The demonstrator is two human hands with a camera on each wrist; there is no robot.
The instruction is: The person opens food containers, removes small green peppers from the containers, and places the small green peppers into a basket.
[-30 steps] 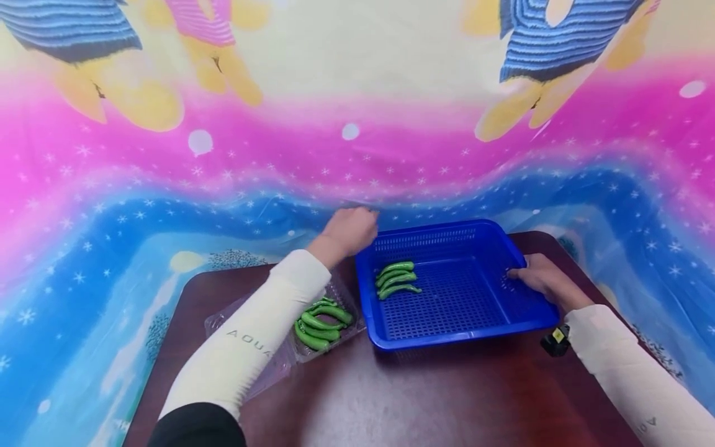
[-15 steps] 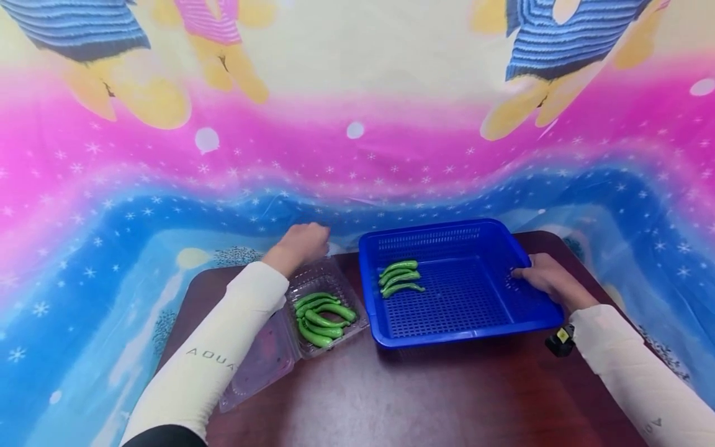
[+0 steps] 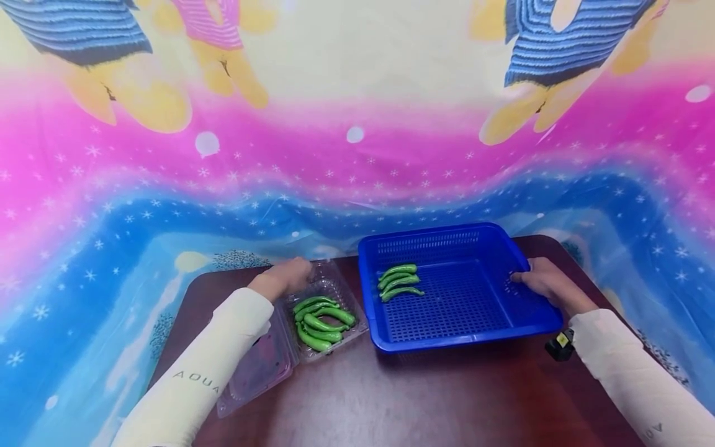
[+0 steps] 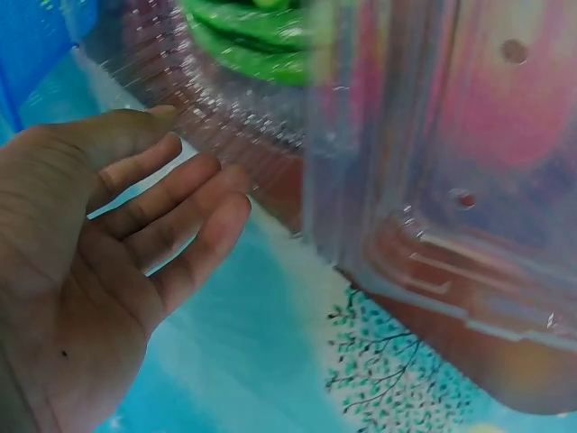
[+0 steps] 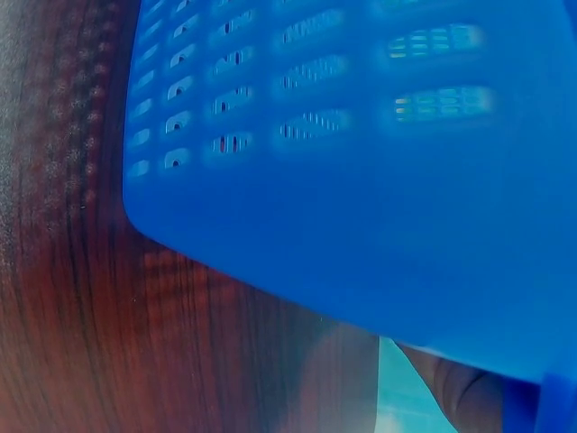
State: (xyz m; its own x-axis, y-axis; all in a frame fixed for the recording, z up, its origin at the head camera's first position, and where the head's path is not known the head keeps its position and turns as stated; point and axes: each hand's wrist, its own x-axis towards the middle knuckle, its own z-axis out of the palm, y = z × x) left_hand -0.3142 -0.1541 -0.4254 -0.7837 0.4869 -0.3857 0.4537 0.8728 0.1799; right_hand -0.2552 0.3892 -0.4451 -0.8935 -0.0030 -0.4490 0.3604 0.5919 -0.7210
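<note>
My left hand point(image 3: 285, 276) hangs over the far left corner of a clear plastic clamshell box point(image 3: 357, 323). In the left wrist view the fingers are loosely bent with nothing between them, right beside the box's ribbed wall. Several green chili peppers point(image 3: 324, 320) lie heaped in that box, and its lid point(image 3: 254, 372) is folded out to the left. My right hand point(image 3: 550, 282) grips the right rim of a blue plastic basket point(image 3: 447, 304), thumb inside. More green peppers point(image 3: 401, 290) lie in a row at the basket's left side. The right wrist view shows mostly the basket's slotted outer wall point(image 5: 297, 225).
Both containers stand side by side on a dark brown wooden table point(image 3: 424, 397), the basket to the right. A printed cloth point(image 3: 357, 174) with snowflakes hangs behind the table and round its sides. A small black device point(image 3: 560, 345) sits at the right wrist.
My left hand has moved left and down, from beside the basket's far left corner to the clamshell box. The right hand keeps its place on the basket rim.
</note>
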